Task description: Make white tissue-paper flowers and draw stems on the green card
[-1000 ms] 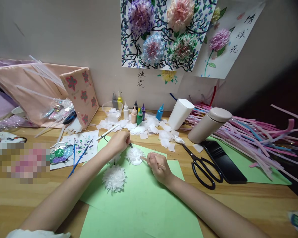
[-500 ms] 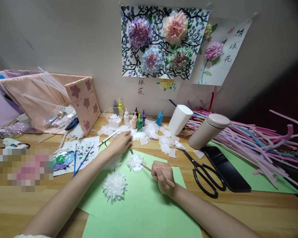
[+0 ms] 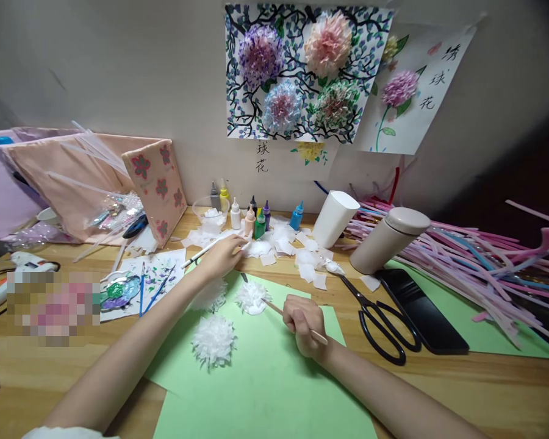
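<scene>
A wooden table (image 3: 32, 390) with a pale, smooth grain carries overlapping sheets of flat, matte green paper (image 3: 265, 396), and a person's two bare arms come in over them from the near edge. The left hand (image 3: 223, 255) reaches farther out, palm down, its fingers loosely outstretched at the near left side of a drift of thin white paper squares (image 3: 307, 268); whether the fingertips touch a square I cannot tell. The right hand (image 3: 304, 323) is curled, fingers pinching a slim wooden stick (image 3: 319, 336). The white flower (image 3: 246, 296) lies on the green paper to the left of the right fingers and slightly farther away, and the right hand is the nearer of the two to it by a little. The stick's long axis bridges that gap, slanting from the hand up and leftward so that its far tip meets the flower's right edge. The squares lie beyond the flower, much closer to the left fingers. The flower is a round, ruffled tuft of thin paper, with a smoother white patch at its near side. A fuller second flower (image 3: 214, 341), its ragged petals fanning outward, sits nearer the person and to the left; a third (image 3: 214, 297) is partly hidden by the left forearm. Smallest are the squares themselves, flimsy, slightly see-through and scattered around the little paint bottles (image 3: 260, 225).
</scene>
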`<state>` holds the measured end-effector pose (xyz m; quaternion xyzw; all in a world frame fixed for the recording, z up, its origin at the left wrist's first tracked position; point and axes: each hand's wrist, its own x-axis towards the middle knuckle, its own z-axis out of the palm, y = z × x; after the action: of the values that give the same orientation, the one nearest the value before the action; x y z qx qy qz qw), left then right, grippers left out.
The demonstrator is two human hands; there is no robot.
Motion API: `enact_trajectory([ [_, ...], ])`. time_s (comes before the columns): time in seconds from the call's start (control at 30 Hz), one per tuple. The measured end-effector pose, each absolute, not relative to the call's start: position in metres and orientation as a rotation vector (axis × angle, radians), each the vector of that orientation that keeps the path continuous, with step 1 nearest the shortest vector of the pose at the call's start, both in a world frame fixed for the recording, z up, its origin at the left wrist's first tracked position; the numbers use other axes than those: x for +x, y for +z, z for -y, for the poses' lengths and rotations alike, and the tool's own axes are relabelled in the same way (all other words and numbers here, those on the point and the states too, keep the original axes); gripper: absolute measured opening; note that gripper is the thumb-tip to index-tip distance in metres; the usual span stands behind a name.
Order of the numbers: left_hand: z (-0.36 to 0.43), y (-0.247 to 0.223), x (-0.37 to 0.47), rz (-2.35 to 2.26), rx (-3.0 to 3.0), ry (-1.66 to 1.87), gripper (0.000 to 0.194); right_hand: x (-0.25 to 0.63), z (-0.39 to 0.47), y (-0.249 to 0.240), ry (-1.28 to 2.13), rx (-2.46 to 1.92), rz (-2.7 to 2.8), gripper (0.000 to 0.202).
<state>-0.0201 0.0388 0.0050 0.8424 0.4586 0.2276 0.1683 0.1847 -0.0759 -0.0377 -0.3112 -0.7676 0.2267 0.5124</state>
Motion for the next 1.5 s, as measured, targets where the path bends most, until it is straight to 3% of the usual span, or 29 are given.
enact_trajectory([
  [0.17, -0.036, 0.014, -0.020, -1.396, 2.089, 0.879, 0.018, 0.185, 0.075, -0.039, 0.589, -0.750, 1.821, 0.041],
  [0.4, -0.044, -0.005, -0.032, -1.574, 2.177, 0.690, 0.020, 0.185, 0.075, -0.037, 0.614, -0.735, 1.818, 0.041],
  [0.7, -0.041, 0.007, -0.038, -1.786, 2.260, 0.513, 0.025, 0.185, 0.075, -0.040, 0.596, -0.755, 1.811, 0.043],
  [1.0, -0.045, 0.020, -0.046, -1.662, 2.096, 0.649, 0.015, 0.186, 0.075, -0.041, 0.629, -0.780, 1.796, 0.044],
  [1.13, -0.043, 0.026, -0.042, -1.360, 1.759, 0.675, 0.026, 0.184, 0.073, -0.039, 0.659, -0.881, 1.687, 0.033],
  [1.23, -0.036, 0.030, -0.033, -1.172, 1.615, 0.625, 0.034, 0.180, 0.067, -0.035, 0.828, -0.994, 1.470, 0.017],
  [1.5, -0.011, 0.035, -0.003, -1.019, 1.694, 0.464, 0.034, 0.179, 0.057, -0.034, 1.253, -0.934, 1.243, 0.017],
])
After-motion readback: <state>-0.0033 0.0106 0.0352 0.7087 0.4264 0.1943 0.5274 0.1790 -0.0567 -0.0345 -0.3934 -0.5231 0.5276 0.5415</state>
